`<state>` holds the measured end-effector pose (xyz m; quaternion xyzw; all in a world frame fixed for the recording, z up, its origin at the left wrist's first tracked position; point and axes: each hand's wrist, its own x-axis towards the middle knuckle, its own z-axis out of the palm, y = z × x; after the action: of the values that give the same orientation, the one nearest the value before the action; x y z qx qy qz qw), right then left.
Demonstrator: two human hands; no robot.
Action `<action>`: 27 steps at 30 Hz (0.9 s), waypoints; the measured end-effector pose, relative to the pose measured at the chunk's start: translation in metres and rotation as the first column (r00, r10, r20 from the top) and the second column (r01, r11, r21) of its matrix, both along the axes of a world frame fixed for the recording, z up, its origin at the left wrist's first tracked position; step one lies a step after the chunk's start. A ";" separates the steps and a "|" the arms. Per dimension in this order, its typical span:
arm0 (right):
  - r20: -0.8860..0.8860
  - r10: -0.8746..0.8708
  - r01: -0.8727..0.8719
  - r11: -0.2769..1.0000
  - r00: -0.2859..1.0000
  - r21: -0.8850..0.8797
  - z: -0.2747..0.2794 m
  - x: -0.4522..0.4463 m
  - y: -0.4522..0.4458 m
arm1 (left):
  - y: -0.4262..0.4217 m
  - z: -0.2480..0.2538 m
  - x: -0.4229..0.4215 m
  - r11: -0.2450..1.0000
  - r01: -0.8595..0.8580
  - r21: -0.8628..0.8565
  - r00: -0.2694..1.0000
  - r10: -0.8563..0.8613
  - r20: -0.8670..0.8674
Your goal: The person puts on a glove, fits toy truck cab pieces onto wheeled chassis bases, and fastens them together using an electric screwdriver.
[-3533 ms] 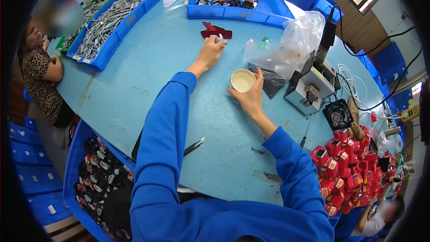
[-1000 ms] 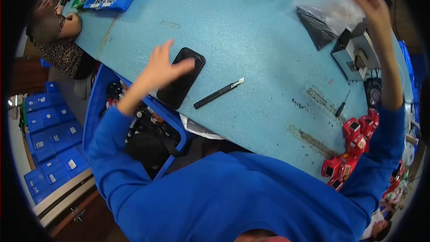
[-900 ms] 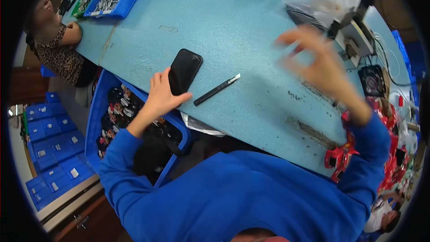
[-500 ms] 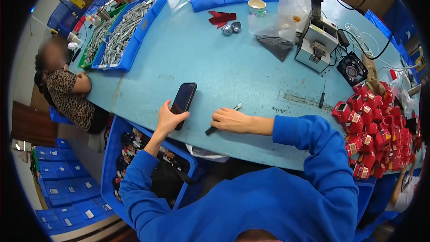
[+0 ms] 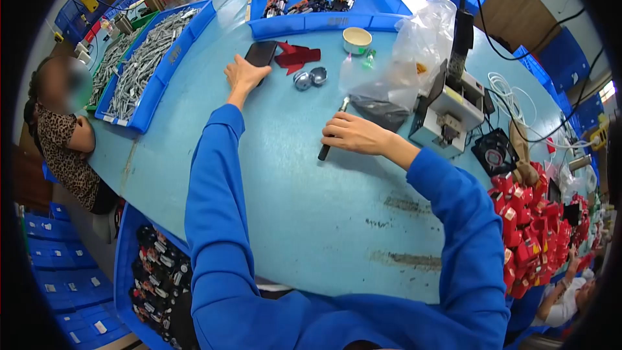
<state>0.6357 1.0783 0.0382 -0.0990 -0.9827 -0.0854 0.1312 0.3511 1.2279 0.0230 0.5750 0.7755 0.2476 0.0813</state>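
Observation:
Near the far side of the blue table, my left hand (image 5: 244,76) grips a dark smartphone (image 5: 261,52), thumb along its lower edge. The phone is beside flat red pieces (image 5: 299,56) and two round silver parts (image 5: 310,78). My right hand (image 5: 355,133) is closed around a slim black stick-shaped tool (image 5: 324,152) with a pale metallic tip showing beyond the fingers; its exact kind I cannot make out. A dark grey pouch (image 5: 382,111) and a clear plastic bag (image 5: 424,39) are just beyond that hand.
Blue trays (image 5: 327,23) hold small dark parts at the back and metal pieces (image 5: 152,52) at left. A white machine (image 5: 450,113), a black fan (image 5: 495,151) and piled red parts (image 5: 534,233) stand right. A small bowl (image 5: 357,40) is behind. Another person (image 5: 68,136) sits left.
My left hand has carried the phone away from me to beside the red pieces. My right hand has moved forward with the black tool, towards the grey pouch. The camera view has shifted.

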 end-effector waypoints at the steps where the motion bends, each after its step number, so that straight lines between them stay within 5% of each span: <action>1: 0.027 -0.014 0.014 1.000 1.000 0.020 -0.004 -0.001 0.014 | 0.008 -0.007 0.001 1.000 0.000 -0.007 1.000 0.000 -0.017; 3: 0.078 -0.042 0.038 0.998 0.996 0.050 -0.013 -0.001 0.037 | 0.001 -0.022 0.003 1.000 -0.002 -0.030 0.999 0.001 -0.052; 10: -0.022 -0.196 0.196 0.979 0.980 0.054 -0.027 0.000 0.024 | -0.047 -0.046 0.000 0.950 0.119 0.288 0.976 -0.059 -0.209; 12: -0.052 -0.250 0.254 0.962 0.967 0.102 -0.022 -0.006 0.003 | -0.076 -0.040 0.007 0.853 0.364 0.374 0.927 -0.293 -0.233; 17: -0.176 -0.379 0.358 0.923 0.908 -0.141 -0.003 -0.011 -0.082 | -0.167 -0.038 0.085 0.585 0.713 0.387 0.680 -0.712 -0.175; 20: -0.211 -0.407 0.353 0.902 0.889 -0.250 0.036 0.005 -0.157 | -0.174 -0.049 0.107 0.656 0.713 0.248 0.694 -0.710 -0.117; 22: -0.257 -0.493 0.403 0.853 0.831 -0.333 0.079 0.035 -0.228 | -0.166 -0.063 0.105 0.667 0.674 0.317 0.733 -0.658 -0.171; 24: -0.315 -0.698 0.550 0.707 0.643 -0.444 0.116 0.076 -0.300 | -0.164 -0.060 0.104 0.750 0.613 0.248 0.788 -0.604 -0.120; 26: -0.311 -0.899 0.812 0.420 0.309 -0.407 0.137 0.119 -0.367 | -0.154 -0.055 0.105 0.730 0.628 0.270 0.773 -0.625 -0.110; 27: -0.307 -0.951 0.815 0.156 -0.028 -0.559 0.139 0.133 -0.401 | -0.144 -0.057 0.103 0.695 0.668 0.266 0.738 -0.665 -0.115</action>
<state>0.7691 0.6768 0.1770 -0.7393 -0.5805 -0.0066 0.3412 0.4543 1.0837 -0.0342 0.8231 0.4700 0.3095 0.0766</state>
